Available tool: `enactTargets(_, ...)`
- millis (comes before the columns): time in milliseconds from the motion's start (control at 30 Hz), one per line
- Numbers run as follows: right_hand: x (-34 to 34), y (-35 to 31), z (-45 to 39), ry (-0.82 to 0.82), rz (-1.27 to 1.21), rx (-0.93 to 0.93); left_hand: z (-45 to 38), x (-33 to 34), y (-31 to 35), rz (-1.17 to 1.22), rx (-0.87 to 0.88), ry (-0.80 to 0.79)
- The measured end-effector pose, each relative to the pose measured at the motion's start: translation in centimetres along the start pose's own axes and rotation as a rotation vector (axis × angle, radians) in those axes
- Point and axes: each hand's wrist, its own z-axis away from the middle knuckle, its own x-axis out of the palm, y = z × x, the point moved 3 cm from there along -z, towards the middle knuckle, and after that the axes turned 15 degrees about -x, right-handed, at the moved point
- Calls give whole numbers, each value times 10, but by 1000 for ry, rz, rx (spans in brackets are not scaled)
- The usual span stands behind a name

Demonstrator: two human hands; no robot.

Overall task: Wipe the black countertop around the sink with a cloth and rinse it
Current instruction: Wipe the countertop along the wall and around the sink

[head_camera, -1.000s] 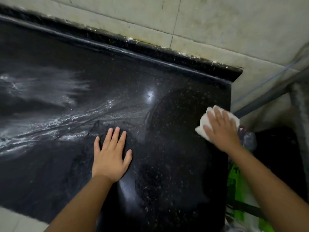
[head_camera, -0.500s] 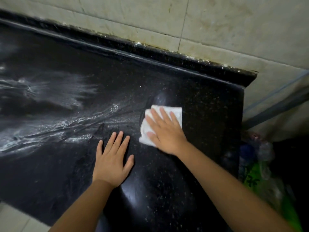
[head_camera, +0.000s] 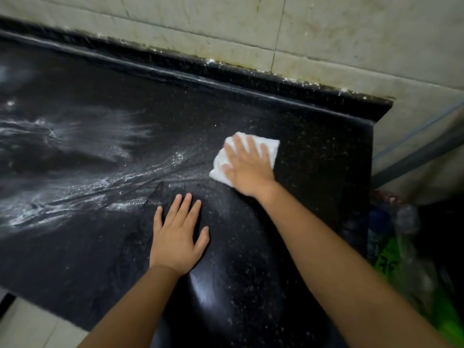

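Since a second ago the cloth [head_camera: 247,156] has travelled from the right-hand edge of the bench [head_camera: 313,197] toward its middle, and over the last half second it has stayed at about the same spot. Folded into a white pad, it lies flat on the black stone with the right hand [head_camera: 248,167] spread on top, palm down and fingers [head_camera: 236,146] extended, pressing rather than gripping; that flat press likely spreads pressure across the whole pad for wiping. Its left edge sits at the end of the whitish streaks [head_camera: 82,192], which fan out to the left, so that residue looks like the next ground to cover. Nearer and to the left, the left hand [head_camera: 178,237] rests open and empty on the stone, holding nothing and probably bracing the body during the reach. Along the far side a raised black lip [head_camera: 226,71] meets the tiled wall [head_camera: 326,33], with crusty white deposit in the joint. Past the right end of the bench, something green and blurred [head_camera: 391,262] sits lower down. No sink shows, so rinsing appears still ahead.
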Motion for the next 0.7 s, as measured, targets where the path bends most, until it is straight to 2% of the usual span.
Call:
enactTargets(67, 17, -33, 16, -2, 37, -106, 1, -3, 0, 15, 0, 7)
enactTargets(133, 30, -46, 52, 97, 117, -192, 1, -7, -1, 23, 11, 37)
enactTargets(200, 45, -47, 100, 144, 143, -228, 1, -9, -1, 14, -5, -2)
enactTargets(333, 68, -19, 181, 53, 169, -249, 2, -14, 1, -43, -14, -123)
enactTargets(367, 63, -6, 185, 7, 171, -197, 3, -13, 0, -47, -17, -132)
enactTargets(400, 55, 6, 181, -7, 179, -122, 3, -12, -1, -36, -12, -122)
enactTargets(467, 33, 28, 157, 101, 219, 41, 3, -16, 0, 15, -14, -126)
enactTargets(567, 11, 41, 101, 99, 59, 305, 4, -25, -7, 10, -44, -183)
enactTargets(633, 5, 20, 57, 88, -18, 320, 13, -35, -22, 24, -67, -192)
enactTargets(700, 8, -25, 17, 62, -29, 208, 30, -48, -47, 107, -178, -146)
